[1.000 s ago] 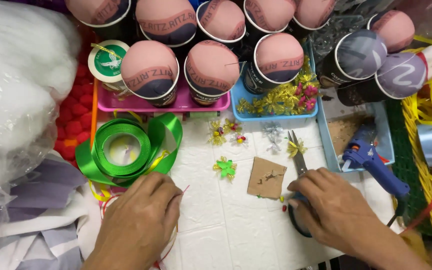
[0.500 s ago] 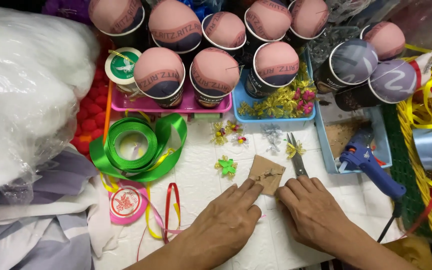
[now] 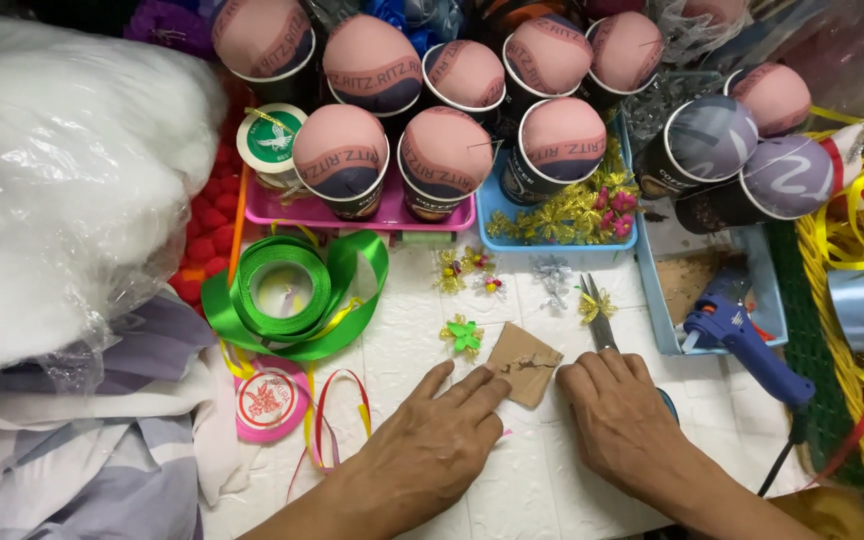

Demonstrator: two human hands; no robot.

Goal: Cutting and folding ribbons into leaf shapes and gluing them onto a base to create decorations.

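Observation:
A small brown cardboard piece (image 3: 524, 362) lies on the white tabletop. My left hand (image 3: 432, 445) rests flat just below and left of it, with its fingertips touching the card's left corner and holding nothing. My right hand (image 3: 620, 420) lies palm down to the right of the card, over the handles of a pair of scissors (image 3: 597, 322) whose blades point away from me. A bit of blue handle shows beside that hand. A little green paper flower (image 3: 464, 335) sits just above my left fingertips.
A green ribbon roll (image 3: 282, 290), a pink tape disc (image 3: 267, 400) and loose red and yellow ribbon (image 3: 330, 420) lie to the left. A blue glue gun (image 3: 742, 345) lies to the right, by a yellow basket (image 3: 832, 330). Several dome-topped cups in a pink tray (image 3: 282, 212) and a blue tray (image 3: 497, 205) stand behind. A white stuffing bag (image 3: 62, 190) fills the left.
My left hand has moved right from the ribbons to the cardboard piece. My right hand has shifted slightly left, settling over the scissors' handles.

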